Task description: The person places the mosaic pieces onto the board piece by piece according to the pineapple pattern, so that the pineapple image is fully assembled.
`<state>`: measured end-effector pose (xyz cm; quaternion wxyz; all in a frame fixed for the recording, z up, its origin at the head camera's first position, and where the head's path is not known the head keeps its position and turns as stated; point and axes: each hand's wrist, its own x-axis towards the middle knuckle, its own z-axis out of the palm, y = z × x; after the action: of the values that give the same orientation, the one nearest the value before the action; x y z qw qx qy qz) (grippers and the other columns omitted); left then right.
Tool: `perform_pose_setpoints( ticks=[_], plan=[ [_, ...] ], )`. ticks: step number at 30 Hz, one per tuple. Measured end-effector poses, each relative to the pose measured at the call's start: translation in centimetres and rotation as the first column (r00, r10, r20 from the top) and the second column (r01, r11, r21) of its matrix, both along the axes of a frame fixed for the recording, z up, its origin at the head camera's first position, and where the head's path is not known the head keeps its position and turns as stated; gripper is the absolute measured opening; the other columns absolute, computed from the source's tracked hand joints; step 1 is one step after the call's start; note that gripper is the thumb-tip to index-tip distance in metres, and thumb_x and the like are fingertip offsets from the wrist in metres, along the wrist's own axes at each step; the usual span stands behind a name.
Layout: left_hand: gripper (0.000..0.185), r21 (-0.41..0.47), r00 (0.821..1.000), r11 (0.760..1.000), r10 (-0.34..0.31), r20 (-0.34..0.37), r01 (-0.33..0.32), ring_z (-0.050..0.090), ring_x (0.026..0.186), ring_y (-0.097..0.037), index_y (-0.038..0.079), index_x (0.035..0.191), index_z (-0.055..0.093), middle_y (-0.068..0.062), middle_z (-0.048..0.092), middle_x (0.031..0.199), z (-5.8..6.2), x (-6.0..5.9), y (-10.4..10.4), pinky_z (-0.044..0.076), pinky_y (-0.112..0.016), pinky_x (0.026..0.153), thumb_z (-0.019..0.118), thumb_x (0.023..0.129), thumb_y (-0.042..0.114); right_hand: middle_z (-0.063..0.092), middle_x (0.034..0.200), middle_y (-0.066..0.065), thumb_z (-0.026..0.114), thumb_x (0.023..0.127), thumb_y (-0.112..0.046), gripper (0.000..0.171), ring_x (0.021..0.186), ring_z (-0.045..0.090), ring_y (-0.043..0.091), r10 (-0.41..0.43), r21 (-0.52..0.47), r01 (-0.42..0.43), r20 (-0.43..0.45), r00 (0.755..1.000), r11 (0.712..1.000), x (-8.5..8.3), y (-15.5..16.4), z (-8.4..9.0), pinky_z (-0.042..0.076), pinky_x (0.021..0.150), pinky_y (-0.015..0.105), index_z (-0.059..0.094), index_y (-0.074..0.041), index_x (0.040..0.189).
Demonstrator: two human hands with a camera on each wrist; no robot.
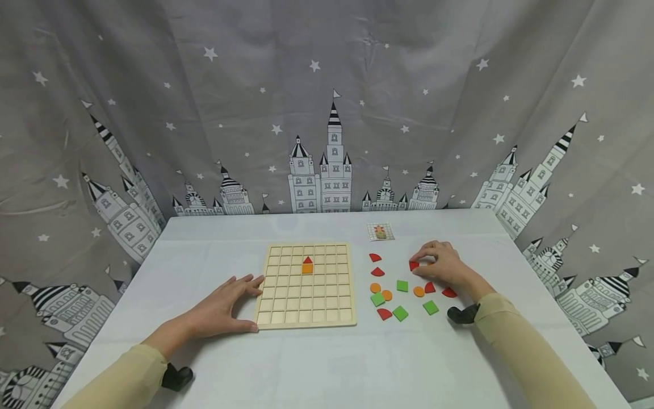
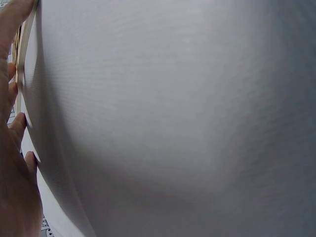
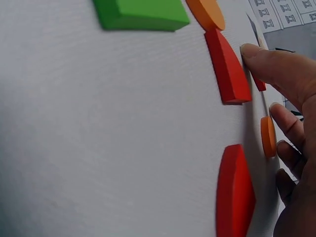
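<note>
On the white table lies a wooden grid board (image 1: 317, 301). In its upper part a red triangle (image 1: 307, 260) sits directly above an orange square (image 1: 307, 268). My left hand (image 1: 219, 309) rests at the board's left side, fingers extended and spread, fingertips at the edge and thumb by the near corner. To the right of the board, my right hand (image 1: 443, 265) pinches a red piece (image 1: 414, 265) between thumb and index finger; its full shape is partly hidden. Under the other fingers, an orange piece (image 3: 268, 137) shows in the right wrist view.
Between board and right hand lie several loose flat pieces: red quarter circles (image 1: 377, 272), orange discs (image 1: 419, 291) and green squares (image 1: 402, 286). A small picture card (image 1: 380, 232) lies behind them. A grey curtain (image 1: 388, 113) printed with castles hangs beyond the table.
</note>
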<state>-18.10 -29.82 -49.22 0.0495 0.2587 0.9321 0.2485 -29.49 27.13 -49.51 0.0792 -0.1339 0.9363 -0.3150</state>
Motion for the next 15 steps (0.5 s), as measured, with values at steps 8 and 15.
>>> perform_pose_setpoints(
  ticks=[8, 15],
  plan=[
    [0.081, 0.004, 1.000, 1.000, -0.004, -0.007, 0.004, 0.028, 0.151, -0.035, 0.015, 0.133, 0.060, -0.003, 0.036, 0.164, -0.05, 0.03, -0.13, 0.012, -0.058, 0.125, 0.080, 0.074, 0.067, 0.055, 0.130, 0.010, 0.085, 0.084, -0.031, 0.022, 0.130, 0.032, 0.038, -0.009, -0.025, 0.007, -0.054, 0.999, 1.000, 0.07, -0.31, -0.44, 0.030, 0.106, 0.062, 0.081, -0.022, 0.103],
    [0.082, -0.003, 1.000, 1.000, 0.003, 0.005, -0.003, 0.027, 0.152, -0.035, 0.016, 0.134, 0.060, -0.002, 0.036, 0.164, -0.19, -0.08, -0.06, 0.011, -0.057, 0.126, 0.079, 0.074, 0.069, 0.057, 0.128, 0.009, 0.086, 0.083, -0.032, 0.022, 0.132, 0.031, 0.036, -0.019, -0.054, 0.015, -0.072, 0.997, 0.998, 0.10, -0.44, -0.57, 0.028, 0.109, 0.060, 0.081, -0.019, 0.100]
  ],
)
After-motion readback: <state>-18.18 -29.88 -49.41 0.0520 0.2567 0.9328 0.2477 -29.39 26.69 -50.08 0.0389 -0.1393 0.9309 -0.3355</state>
